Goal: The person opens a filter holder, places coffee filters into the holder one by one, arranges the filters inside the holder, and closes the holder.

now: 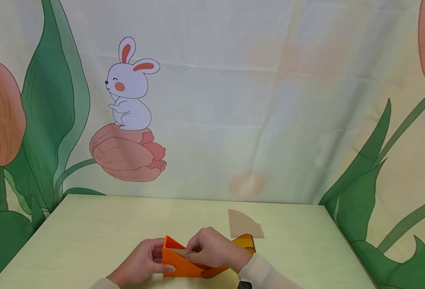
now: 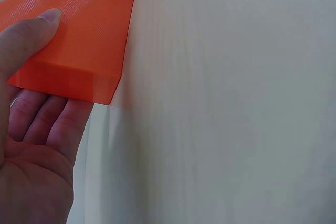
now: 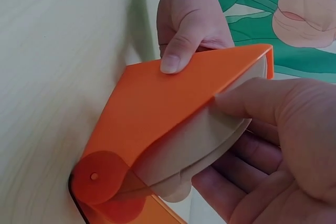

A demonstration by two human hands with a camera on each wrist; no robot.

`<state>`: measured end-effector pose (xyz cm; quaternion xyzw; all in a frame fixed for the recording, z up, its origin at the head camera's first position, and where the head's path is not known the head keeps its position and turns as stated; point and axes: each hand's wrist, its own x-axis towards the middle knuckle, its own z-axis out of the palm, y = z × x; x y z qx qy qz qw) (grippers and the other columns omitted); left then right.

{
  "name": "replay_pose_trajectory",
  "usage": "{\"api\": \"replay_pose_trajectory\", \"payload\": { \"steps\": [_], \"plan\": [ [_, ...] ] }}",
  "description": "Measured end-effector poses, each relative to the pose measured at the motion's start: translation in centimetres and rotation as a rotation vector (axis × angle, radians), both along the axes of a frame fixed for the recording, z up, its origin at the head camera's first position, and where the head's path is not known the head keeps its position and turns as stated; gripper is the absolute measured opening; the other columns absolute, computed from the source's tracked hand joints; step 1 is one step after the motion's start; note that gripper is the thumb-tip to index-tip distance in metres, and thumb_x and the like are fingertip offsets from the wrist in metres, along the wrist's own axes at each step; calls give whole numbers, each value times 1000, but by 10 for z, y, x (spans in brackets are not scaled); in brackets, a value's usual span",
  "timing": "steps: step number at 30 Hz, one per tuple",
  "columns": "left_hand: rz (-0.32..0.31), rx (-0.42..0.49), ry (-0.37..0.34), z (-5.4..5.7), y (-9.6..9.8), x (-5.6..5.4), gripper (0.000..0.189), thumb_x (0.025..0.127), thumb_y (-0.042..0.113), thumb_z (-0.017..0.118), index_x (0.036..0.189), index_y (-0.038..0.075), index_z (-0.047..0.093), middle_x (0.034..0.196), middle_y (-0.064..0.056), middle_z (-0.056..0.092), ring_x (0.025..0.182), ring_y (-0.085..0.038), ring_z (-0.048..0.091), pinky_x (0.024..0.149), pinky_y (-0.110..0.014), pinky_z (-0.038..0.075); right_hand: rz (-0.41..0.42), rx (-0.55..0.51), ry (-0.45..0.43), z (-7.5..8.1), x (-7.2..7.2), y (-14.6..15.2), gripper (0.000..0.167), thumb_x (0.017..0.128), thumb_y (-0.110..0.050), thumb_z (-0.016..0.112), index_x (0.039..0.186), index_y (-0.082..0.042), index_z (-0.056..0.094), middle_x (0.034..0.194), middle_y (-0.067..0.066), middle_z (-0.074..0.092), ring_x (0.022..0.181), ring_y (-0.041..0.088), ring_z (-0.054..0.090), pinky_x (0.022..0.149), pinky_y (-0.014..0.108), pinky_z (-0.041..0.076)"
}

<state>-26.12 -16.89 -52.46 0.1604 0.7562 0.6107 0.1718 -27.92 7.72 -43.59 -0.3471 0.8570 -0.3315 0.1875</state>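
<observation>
An orange wedge-shaped case [image 1: 179, 265] stands on the table, its hinged amber lid [image 1: 245, 241] swung out to the right. My left hand [image 1: 140, 259] grips the case's left end, thumb on the near face and fingers behind, as the left wrist view also shows. Inside the case sit light-brown paper coffee filters [image 3: 181, 148], fanned out along the opening, with a rounded tab sticking out. My right hand [image 1: 212, 248] pinches the filters at their curved edge, thumb on one side and fingers on the other. Their lower part is hidden by the case wall.
Another fan-shaped coffee filter [image 1: 244, 225] lies flat on the table beyond the lid. The pale table [image 1: 100, 224] ends at a hanging cloth [image 1: 212, 120] printed with a rabbit and tulips.
</observation>
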Motion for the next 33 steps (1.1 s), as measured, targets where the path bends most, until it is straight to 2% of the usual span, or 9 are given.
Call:
{"api": "replay_pose_trajectory", "payload": {
  "steps": [4,9,16,23,33],
  "plan": [
    [8,-7,-4,0,1,0,52,83,25,86,129,12,67,125,-6,73,108,-23,72,95,-32,60,21,26,59,0,1,-1,10,93,-13,75,85,-11,80,62,-13,61,56,1,48,53,14,42],
    [11,-5,-18,0,1,-1,53,83,24,86,130,12,67,125,-6,73,107,-23,72,95,-34,60,22,38,100,0,3,-3,6,92,-12,75,88,-12,80,65,-14,64,57,-1,52,57,13,48],
    [7,6,-20,-1,1,-1,53,83,24,86,130,12,67,125,-7,73,107,-24,72,94,-34,61,-37,-5,47,5,5,-1,5,87,-11,80,92,-13,81,74,-11,73,64,0,63,69,13,55],
    [19,-2,-37,1,2,-1,53,83,23,86,130,11,66,125,-7,73,107,-23,72,95,-35,61,-16,-7,106,3,2,1,5,91,-17,79,88,-13,82,72,-12,74,61,-3,63,65,13,56],
    [25,-17,-28,2,2,0,52,83,24,86,130,12,67,125,-6,73,107,-23,72,96,-36,60,13,-9,124,4,3,0,7,93,-16,77,92,-12,83,74,-11,74,62,-4,63,66,12,56]
  ]
}}
